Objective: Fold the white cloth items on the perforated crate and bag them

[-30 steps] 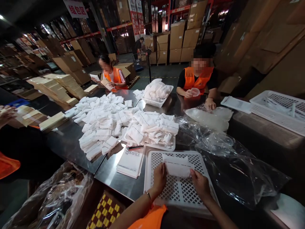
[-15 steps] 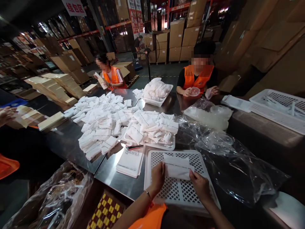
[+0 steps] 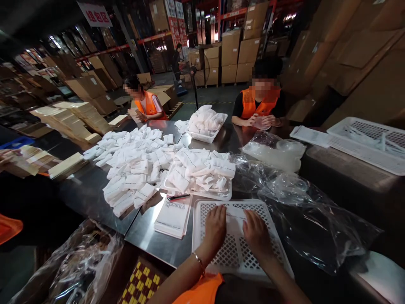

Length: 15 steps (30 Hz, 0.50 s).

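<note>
Head view: we have both hands over a white lattice basket (image 3: 242, 254) at the near edge of the steel worktop (image 3: 150, 236). Between them, above the basket's upper half, a white packet (image 3: 235, 220); a line of small dark print crosses it. Our left hand (image 3: 216, 228) is closed on the packet's left end, back of the hand up, a bracelet (image 3: 198, 258) at the wrist. Our right hand (image 3: 257, 233) is closed on the right end, likewise back up. Thumbs hidden under the palms. Whether the packet touches the basket floor, we cannot tell.

Just left of the basket: a stack of flat printed pouches (image 3: 172, 217), with a red-and-black tool (image 3: 178, 197) lying across its far end. Beyond, a tray (image 3: 225, 196) piled with similar packets, touching a large loose heap (image 3: 136, 169) spread leftward. Farther back, a second piled tray (image 3: 208, 139).

To our right, clear plastic sheeting (image 3: 311, 230) lies crumpled on the worktop; behind it a bag of pale, clear pieces (image 3: 275, 154). Across from us, a co-worker in an orange vest (image 3: 249, 105) has both hands on a clear object (image 3: 262, 122).
</note>
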Available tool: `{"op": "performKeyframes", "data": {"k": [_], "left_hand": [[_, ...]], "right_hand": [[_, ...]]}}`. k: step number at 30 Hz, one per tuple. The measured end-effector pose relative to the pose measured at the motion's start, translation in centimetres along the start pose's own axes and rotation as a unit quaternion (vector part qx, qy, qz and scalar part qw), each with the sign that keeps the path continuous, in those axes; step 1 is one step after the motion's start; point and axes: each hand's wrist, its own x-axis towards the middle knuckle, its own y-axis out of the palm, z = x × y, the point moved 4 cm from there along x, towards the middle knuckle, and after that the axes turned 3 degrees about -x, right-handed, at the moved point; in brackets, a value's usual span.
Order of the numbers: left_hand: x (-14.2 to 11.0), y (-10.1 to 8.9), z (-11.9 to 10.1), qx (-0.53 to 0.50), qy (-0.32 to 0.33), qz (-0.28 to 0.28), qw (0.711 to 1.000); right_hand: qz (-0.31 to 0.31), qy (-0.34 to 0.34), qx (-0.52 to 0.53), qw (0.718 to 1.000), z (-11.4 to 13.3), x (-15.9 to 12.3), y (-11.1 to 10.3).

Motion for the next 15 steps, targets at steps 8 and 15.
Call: {"op": "performKeyframes", "data": {"k": [8, 15], "left_hand": [[-2.2, 5.6, -0.7, -0.010, -0.011, 0.068, 0.998], [-1.3, 4.9, 1.5, -0.490, -0.290, 0.038, 0.821]], "right_hand": [[0.031, -0.007, -0.006, 0.999, 2.6, -2.3, 4.8], [0.024, 0.339, 0.329, 0.881, -1.6, -2.2, 5.0]]}}
